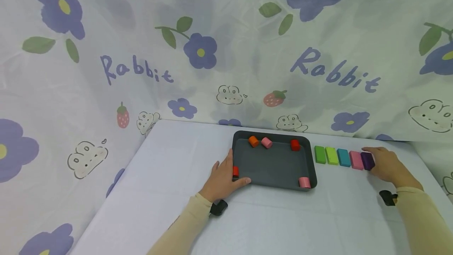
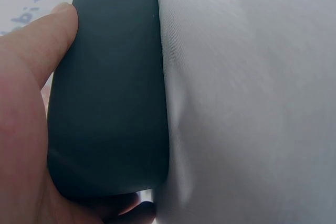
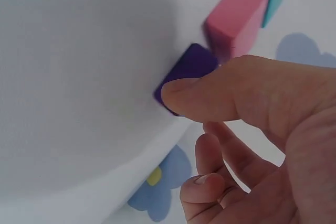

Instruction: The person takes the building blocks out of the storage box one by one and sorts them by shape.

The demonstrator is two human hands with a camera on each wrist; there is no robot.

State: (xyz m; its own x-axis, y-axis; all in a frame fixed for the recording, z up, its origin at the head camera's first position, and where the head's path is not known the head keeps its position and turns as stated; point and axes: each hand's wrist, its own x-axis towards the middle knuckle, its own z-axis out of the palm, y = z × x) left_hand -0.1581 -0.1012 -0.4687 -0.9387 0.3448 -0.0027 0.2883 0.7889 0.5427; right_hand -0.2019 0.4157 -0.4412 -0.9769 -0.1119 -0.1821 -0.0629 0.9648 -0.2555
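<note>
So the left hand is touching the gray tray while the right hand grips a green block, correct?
Not quite: the left hand touches the gray tray, but the right hand grips a dark purple block, not a green one, as the head view shows.

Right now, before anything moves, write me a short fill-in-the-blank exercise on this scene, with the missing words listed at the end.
1. The hand pinching the purple block is the person's ____ one.
2. In the dark gray tray, touched by the left hand, the piece right next to the orange piece is ____.
3. In the row beside the tray, the pink block lies between the purple block and the ____ block.
4. Counting the purple one, that row has ____ blocks.

Missing words: right; pink; blue; five.
</note>
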